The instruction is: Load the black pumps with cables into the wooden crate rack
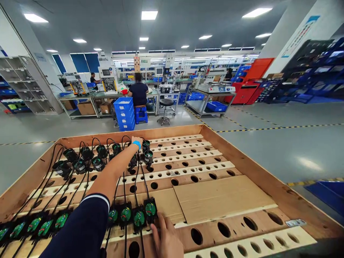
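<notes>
My left hand (137,139), with a blue band at the wrist, reaches to the far row of black cylindrical units. Its fingers curl down, and whatever they hold is hidden. Right beside it stands a black cylinder (146,145) with a green circuit board on top; another black cylinder (148,157) is just nearer. Near the front, my right hand (168,236) is open, fingers apart, at the edge of a black square housing (150,208) with a green round board. Black cables (143,177) run between housings and cylinders. My left arm hides part of the rows.
The wooden crate (258,175) has slats with round holes (185,163). A cardboard sheet (223,197) lies on the right part. Beyond stand stacked blue bins (124,114), a stool (166,103), a seated person (138,91) and a machine cart (212,91).
</notes>
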The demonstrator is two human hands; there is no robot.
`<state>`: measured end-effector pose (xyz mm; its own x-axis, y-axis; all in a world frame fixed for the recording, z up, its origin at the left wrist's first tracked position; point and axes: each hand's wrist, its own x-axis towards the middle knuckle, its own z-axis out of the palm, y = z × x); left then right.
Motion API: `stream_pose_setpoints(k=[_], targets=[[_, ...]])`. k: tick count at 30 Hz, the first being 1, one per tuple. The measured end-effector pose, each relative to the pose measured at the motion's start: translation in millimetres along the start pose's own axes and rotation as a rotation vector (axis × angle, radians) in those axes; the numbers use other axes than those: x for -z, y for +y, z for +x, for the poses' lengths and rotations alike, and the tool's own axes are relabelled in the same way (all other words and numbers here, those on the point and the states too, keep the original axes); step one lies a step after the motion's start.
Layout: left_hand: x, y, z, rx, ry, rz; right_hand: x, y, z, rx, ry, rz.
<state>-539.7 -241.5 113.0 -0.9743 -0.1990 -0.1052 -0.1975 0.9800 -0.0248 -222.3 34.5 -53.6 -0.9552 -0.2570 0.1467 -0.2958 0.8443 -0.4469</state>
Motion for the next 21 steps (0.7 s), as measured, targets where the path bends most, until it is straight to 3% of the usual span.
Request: stream_pose_setpoints(k=[2, 4, 7, 9, 11, 14, 17, 21], targets=[[8.2, 4.3, -14.2, -0.024, 0.038, 0.062, 5.4, -2.7, 4.9, 0.039, -0.053, -0.012], [16.4, 4.7, -45.4, -0.07, 0.095, 0.124, 14.7, -1.1, 12.2, 0.032, -0.121, 0.012], [16.1, -5.8, -127.4, -0.213, 0.13, 0.134, 35.1, 1.4, 28.6, 0.123, -0.175, 0.123], [0.3, -16.4, -197.3, -0.328, 0.015, 0.006, 45.9, -2.1, 41.5, 0.254, -0.205, 0.15], [-28.8, -24.1, -264.8, -0.379, -0.119, -0.158, 49.3, -9.6, 53.8, 0.387, -0.283, 0.138], [-84.7, -24.6, -334.4, -0.255, -0.204, -0.297, 41.2, -20.1, 70.1, 0.484, -0.426, 0.159], [-128.9, -17.1, -357.1, -0.158, -0.088, -0.339, 28.8, -22.1, 83.7, 0.532, -0.453, 0.247], [-147.0, -11.0, -353.2, -0.139, 0.126, -0.414, 14.5, -18.5, 89.1, 0.572, -0.419, 0.273]])
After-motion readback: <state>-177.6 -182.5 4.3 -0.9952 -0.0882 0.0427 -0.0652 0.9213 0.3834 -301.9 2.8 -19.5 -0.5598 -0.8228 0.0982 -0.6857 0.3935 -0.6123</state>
